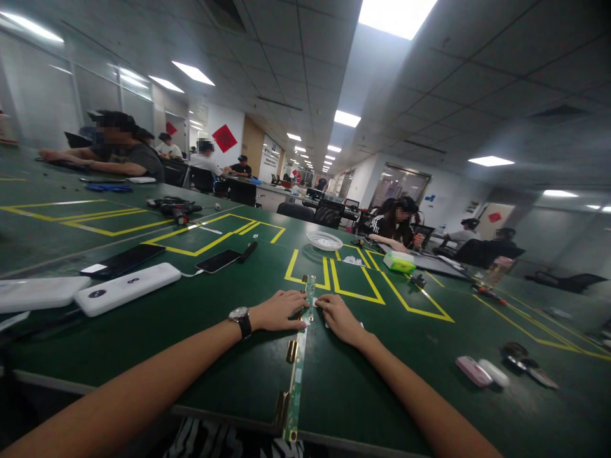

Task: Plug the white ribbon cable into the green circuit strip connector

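A long, narrow green circuit board [294, 388] lies lengthwise on the green tabletop, its near end close to the table's front edge. Gold-coloured metal parts line its left side. My left hand [280, 310], with a watch on the wrist, holds the board's far part from the left, thumb and fingers at its edge. From the right, my right hand [340, 319] has its thumb and fingertips pinched together beside the board's far part. A tiny white spot shows at those fingertips, too small to name. Something whitish lies partly hidden under the right hand.
White power banks [131, 289] and phones [218, 261] lie to the left. Beyond the board are a white basket [324, 240], yellow tape outlines and a green tissue pack [399, 262]. Earbud-like cases [473, 371] and keys [527, 364] lie at right. Other people sit around.
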`<state>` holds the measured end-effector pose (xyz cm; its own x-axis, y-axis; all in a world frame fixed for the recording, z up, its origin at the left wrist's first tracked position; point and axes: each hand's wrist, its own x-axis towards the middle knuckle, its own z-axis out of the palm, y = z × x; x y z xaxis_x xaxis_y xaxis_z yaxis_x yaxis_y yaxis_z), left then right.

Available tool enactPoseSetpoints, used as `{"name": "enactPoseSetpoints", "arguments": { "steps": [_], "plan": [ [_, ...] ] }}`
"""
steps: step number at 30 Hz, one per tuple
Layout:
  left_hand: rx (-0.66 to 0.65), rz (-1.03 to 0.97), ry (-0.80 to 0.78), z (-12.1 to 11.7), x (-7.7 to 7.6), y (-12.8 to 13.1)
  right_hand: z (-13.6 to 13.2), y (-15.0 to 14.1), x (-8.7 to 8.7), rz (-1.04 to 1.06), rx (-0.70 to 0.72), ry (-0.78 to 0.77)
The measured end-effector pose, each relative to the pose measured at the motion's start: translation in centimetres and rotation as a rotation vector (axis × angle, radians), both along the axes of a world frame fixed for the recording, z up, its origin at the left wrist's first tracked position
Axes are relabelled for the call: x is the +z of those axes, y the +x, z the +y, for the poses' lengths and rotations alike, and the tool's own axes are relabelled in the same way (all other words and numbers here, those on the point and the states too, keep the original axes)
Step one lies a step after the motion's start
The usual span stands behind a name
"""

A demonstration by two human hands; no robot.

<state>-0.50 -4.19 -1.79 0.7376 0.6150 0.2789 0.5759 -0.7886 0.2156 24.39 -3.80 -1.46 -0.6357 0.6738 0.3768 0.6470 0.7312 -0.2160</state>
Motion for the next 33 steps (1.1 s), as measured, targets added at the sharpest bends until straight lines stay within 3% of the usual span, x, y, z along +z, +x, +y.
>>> {"name": "enactPoseSetpoints", "arguments": {
  "steps": [8, 17, 27, 33],
  "plan": [
    [0.009, 0.004, -0.01, -0.4, 0.2, 0.3, 0.4, -0.8, -1.1, 0.006, -0.078, -0.002],
    [-0.008, 0.042, -0.063, -0.4, 0.8, 0.3, 0.7, -0.6, 0.3, 0.085, -0.039, -0.092],
    [-0.001, 0.023, -0.093, -1.1, 1.3, 0.1, 0.5, -0.5, -0.2, 0.184, -0.136, -0.073],
    [0.003, -0.033, -0.14, -1.2, 2.0, 0.3, 0.7, -0.2, 0.6, 0.299, 0.022, 0.034]
  ]
}}
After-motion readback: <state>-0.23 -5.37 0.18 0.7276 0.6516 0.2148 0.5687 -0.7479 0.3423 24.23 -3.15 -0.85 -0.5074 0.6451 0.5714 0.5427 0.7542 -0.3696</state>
